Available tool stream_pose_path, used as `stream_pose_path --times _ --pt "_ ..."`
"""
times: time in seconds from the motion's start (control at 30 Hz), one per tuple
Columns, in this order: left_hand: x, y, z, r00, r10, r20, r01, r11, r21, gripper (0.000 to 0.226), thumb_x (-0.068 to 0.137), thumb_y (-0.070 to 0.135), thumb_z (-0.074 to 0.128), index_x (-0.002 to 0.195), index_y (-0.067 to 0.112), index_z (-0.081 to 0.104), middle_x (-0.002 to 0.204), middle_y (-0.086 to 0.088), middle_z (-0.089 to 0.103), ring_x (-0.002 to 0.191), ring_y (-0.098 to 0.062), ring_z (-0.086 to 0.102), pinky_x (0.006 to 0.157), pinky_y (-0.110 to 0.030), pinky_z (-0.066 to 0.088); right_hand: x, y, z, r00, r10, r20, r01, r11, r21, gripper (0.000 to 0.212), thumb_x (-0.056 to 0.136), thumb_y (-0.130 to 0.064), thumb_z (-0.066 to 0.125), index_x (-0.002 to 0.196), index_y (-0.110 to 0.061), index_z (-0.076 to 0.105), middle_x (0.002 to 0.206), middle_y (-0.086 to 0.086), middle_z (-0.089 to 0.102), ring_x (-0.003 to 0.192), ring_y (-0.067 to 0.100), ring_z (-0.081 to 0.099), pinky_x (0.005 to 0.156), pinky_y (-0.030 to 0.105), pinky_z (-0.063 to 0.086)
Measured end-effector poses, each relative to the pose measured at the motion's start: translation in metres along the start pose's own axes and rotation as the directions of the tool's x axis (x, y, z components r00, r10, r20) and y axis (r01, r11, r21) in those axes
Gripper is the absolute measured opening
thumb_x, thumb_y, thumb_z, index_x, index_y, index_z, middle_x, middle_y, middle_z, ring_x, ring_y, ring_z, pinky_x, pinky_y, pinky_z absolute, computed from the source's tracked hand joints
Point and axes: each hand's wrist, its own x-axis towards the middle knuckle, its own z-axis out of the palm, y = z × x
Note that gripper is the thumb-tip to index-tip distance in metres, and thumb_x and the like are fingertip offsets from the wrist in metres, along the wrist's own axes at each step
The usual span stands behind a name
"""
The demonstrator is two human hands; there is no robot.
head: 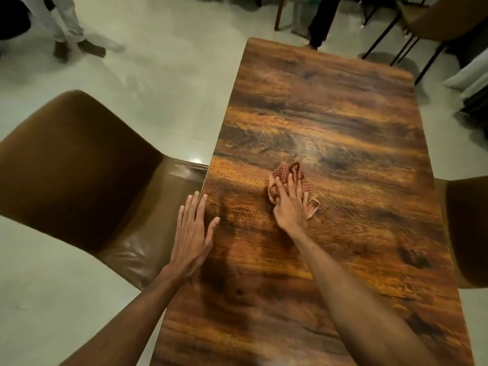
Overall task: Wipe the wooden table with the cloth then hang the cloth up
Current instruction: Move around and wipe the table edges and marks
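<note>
A long wooden table [330, 114] with dark grain runs away from me. A small red checked cloth [303, 180] lies crumpled near its middle. My right hand [289, 204] presses flat on the cloth, fingers spread over it, and covers much of it. My left hand [194, 233] rests flat on the table's left edge with its fingers apart, holding nothing.
A brown leather chair [79, 167] stands close against the table's left side. Another brown chair [464, 228] sits at the right edge. Beyond the table's far end stand people's legs [320, 22] and dark chair legs [390, 30]. More legs [66, 25] stand on the pale floor at top left.
</note>
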Motion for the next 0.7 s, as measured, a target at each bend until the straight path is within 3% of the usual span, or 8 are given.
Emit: stream_pose_path --times 0.1,0.2,0.27,0.33,0.43,0.53,0.63,0.7 --pt "-0.003 0.012 0.002 1.0 0.015 0.015 -0.015 1.0 -0.001 0.068 0.102 0.057 0.024 0.16 0.024 0.013 0.169 0.0 0.007 0.155 -0.008 -0.005 0.125 -0.027 -0.009 -0.073 -0.035 0.04 0.939 -0.345 0.011 0.345 0.939 0.007 0.091 0.087 -0.013 0.06 0.162 -0.037 0.012 0.172 -0.002 -0.002 0.157 0.022 -0.01 0.126 0.055 0.0" --pt "-0.011 0.027 0.008 0.999 0.023 0.038 -0.023 1.0 -0.01 0.07 0.1 0.059 0.022 0.16 0.022 0.014 0.169 -0.001 0.009 0.155 -0.008 -0.004 0.125 -0.029 -0.007 -0.125 -0.031 0.063 0.853 -0.52 0.048 0.521 0.853 -0.011 0.078 0.093 -0.023 0.055 0.159 -0.04 0.016 0.171 -0.007 0.005 0.158 0.019 -0.005 0.125 0.055 0.002" --pt "-0.017 0.039 0.011 0.999 0.041 0.035 -0.041 0.999 -0.017 0.071 0.1 0.06 0.022 0.16 0.022 0.014 0.169 0.0 0.008 0.155 -0.008 -0.004 0.126 -0.032 -0.004 -0.108 0.012 0.044 0.917 -0.4 -0.009 0.4 0.917 -0.01 0.071 0.097 -0.024 0.048 0.159 -0.041 0.016 0.171 -0.008 0.001 0.158 0.018 -0.004 0.125 0.052 -0.006" --pt "-0.029 0.056 0.015 0.996 0.074 0.045 -0.073 0.997 -0.015 0.07 0.101 0.059 0.024 0.16 0.022 0.015 0.169 0.0 0.008 0.156 -0.009 -0.003 0.128 -0.038 0.001 -0.092 0.074 0.012 0.992 -0.122 -0.031 0.122 0.992 0.008 0.072 0.099 -0.02 0.048 0.161 -0.039 0.017 0.171 -0.005 -0.005 0.158 0.02 -0.004 0.126 0.051 -0.005" --pt "-0.049 0.086 0.026 0.994 0.094 0.06 -0.093 0.995 -0.025 0.068 0.102 0.055 0.027 0.159 0.019 0.018 0.169 -0.002 0.009 0.156 -0.012 -0.001 0.128 -0.041 0.002 -0.103 0.138 -0.017 0.985 0.154 -0.074 -0.151 0.988 0.039 0.067 0.101 -0.021 0.048 0.161 -0.033 0.022 0.172 0.0 -0.002 0.158 0.027 0.002 0.126 0.054 0.001" --pt "-0.075 0.118 0.046 0.99 0.109 0.092 -0.109 0.994 -0.009 0.068 0.102 0.054 0.027 0.159 0.017 0.02 0.169 -0.004 0.011 0.156 -0.015 0.0 0.127 -0.041 0.001 -0.153 0.124 0.004 0.998 -0.061 -0.012 0.061 0.998 -0.006 0.08 0.092 -0.016 0.054 0.161 -0.035 0.018 0.172 -0.001 -0.004 0.158 0.027 -0.005 0.125 0.053 -0.005" --pt "-0.109 0.151 0.07 0.988 0.121 0.093 -0.124 0.992 0.033 0.066 0.102 0.053 0.028 0.158 0.018 0.02 0.169 -0.005 0.012 0.156 -0.016 0.001 0.127 -0.04 0.0 -0.229 0.119 0.029 0.92 -0.385 0.074 0.386 0.923 0.0 0.081 0.086 -0.011 0.055 0.157 -0.036 0.025 0.172 -0.003 0.006 0.158 0.026 -0.001 0.125 0.056 -0.002" --pt "-0.13 0.161 0.08 0.988 0.12 0.093 -0.125 0.991 0.054 0.066 0.102 0.054 0.028 0.158 0.019 0.02 0.169 -0.004 0.012 0.156 -0.017 0.001 0.127 -0.04 0.001 -0.247 0.16 0.023 0.937 -0.35 0.019 0.35 0.937 -0.013 0.081 0.083 -0.012 0.055 0.156 -0.037 0.029 0.172 -0.003 0.007 0.158 0.025 0.003 0.125 0.058 0.005"
